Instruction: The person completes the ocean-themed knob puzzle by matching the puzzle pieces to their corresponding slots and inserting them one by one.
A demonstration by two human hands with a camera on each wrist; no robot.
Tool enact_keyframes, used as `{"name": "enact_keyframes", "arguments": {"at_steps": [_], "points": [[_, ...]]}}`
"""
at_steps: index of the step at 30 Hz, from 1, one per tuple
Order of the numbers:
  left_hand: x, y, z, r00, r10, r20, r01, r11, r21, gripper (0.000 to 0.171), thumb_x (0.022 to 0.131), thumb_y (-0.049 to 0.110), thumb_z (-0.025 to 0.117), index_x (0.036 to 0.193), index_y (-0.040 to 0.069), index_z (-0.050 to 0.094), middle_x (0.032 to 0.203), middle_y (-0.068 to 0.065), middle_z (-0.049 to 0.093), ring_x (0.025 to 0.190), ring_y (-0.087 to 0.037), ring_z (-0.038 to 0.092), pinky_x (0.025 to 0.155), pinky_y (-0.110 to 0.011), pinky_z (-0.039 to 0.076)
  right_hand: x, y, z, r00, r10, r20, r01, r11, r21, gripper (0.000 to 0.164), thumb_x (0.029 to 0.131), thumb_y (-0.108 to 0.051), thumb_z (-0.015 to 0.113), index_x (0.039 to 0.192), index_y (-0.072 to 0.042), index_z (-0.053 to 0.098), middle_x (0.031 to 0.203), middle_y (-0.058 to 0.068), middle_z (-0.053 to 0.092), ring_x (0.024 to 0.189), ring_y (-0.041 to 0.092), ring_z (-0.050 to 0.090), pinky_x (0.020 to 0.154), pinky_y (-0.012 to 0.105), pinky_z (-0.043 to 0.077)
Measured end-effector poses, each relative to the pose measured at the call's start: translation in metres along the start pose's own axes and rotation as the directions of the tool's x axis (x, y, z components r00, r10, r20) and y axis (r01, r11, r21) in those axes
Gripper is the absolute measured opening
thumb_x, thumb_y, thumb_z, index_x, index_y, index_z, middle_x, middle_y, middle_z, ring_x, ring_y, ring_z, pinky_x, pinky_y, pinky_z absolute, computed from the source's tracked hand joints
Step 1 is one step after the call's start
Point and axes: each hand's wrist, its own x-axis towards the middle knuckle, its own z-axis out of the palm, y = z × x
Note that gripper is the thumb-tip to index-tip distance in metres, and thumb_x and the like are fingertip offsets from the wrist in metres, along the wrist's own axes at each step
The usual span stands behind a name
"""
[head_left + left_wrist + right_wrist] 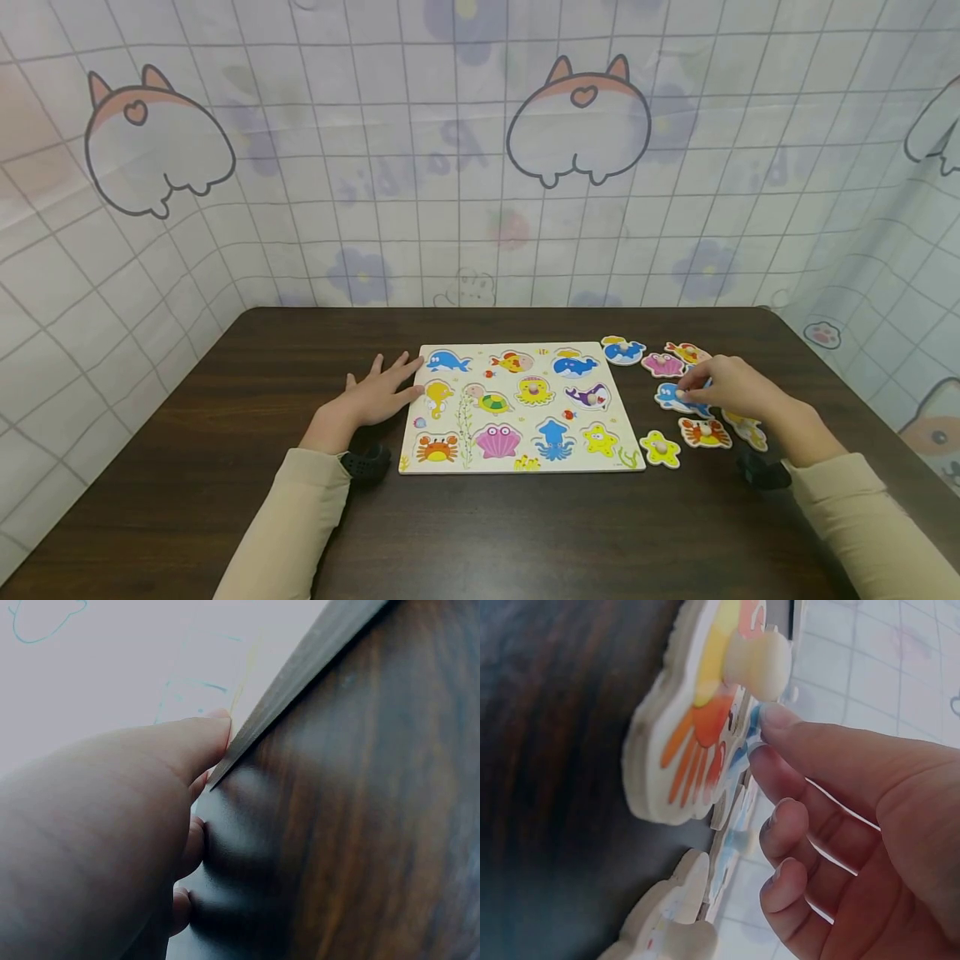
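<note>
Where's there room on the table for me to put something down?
The table is bare to the left of the left hand, and on the near side of the puzzle board, between the two sleeves. It's crowded right of the board, where loose pieces lie around the right hand.

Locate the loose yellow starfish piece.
In the head view, the loose yellow starfish piece lies on the table just right of the puzzle board at its near corner, left of the loose crab piece.
</note>
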Motion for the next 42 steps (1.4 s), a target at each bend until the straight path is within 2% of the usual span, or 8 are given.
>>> {"name": "enact_keyframes", "arguments": {"at_steps": [17,22,26,35,42], "points": [[0.002,-0.003,-0.002,1.000,0.008,0.006,-0.007,1.000,-0.014,0.069,0.108,0.046,0.048,0.166,0.019,0.021,0.171,-0.016,0.009,0.153,-0.048,-0.008,0.108,-0.080,-0.010,0.002,-0.010,-0.003,0.998,-0.044,-0.034,0.043,0.999,-0.029,0.015,0.095,-0.012,0.074,0.099,0.003,0.076,0.084,0.000,0.069,0.071,0.016,0.055,0.065,0.036,0.050],[0.002,-0.004,-0.002,1.000,0.011,0.007,-0.010,1.000,-0.013,0.069,0.109,0.046,0.047,0.166,0.019,0.021,0.171,-0.016,0.008,0.153,-0.048,-0.008,0.108,-0.080,-0.009,0.004,-0.018,-0.006,0.995,-0.054,-0.087,0.050,0.998,-0.047,0.016,0.096,-0.013,0.073,0.100,0.003,0.075,0.078,-0.002,0.066,0.067,0.016,0.052,0.060,0.034,0.045],[0.002,-0.004,-0.001,1.000,0.010,0.004,-0.010,1.000,-0.016,0.069,0.109,0.046,0.047,0.166,0.019,0.021,0.171,-0.016,0.009,0.152,-0.049,-0.008,0.108,-0.080,-0.008,0.005,-0.028,-0.009,0.990,-0.042,-0.132,0.034,0.998,-0.062,0.019,0.097,-0.013,0.072,0.103,0.005,0.074,0.082,0.003,0.067,0.067,0.017,0.052,0.058,0.034,0.044],[0.001,-0.003,0.000,1.000,0.009,0.008,-0.009,1.000,-0.014,0.068,0.109,0.046,0.047,0.166,0.019,0.021,0.171,-0.016,0.009,0.153,-0.048,-0.008,0.108,-0.079,-0.008,0.012,-0.051,-0.010,0.987,-0.027,-0.157,0.018,0.998,-0.055,0.021,0.098,-0.013,0.071,0.110,0.004,0.074,0.093,0.010,0.069,0.072,0.020,0.056,0.060,0.034,0.049],[0.001,-0.001,0.000,1.000,0.007,0.008,-0.006,1.000,-0.013,0.069,0.108,0.047,0.047,0.166,0.018,0.023,0.170,-0.017,0.011,0.152,-0.050,-0.006,0.108,-0.080,-0.007,0.023,-0.071,-0.010,0.983,-0.090,-0.162,0.078,0.994,-0.079,0.022,0.097,-0.013,0.072,0.111,0.004,0.075,0.096,0.010,0.072,0.080,0.021,0.062,0.071,0.043,0.056]]}}
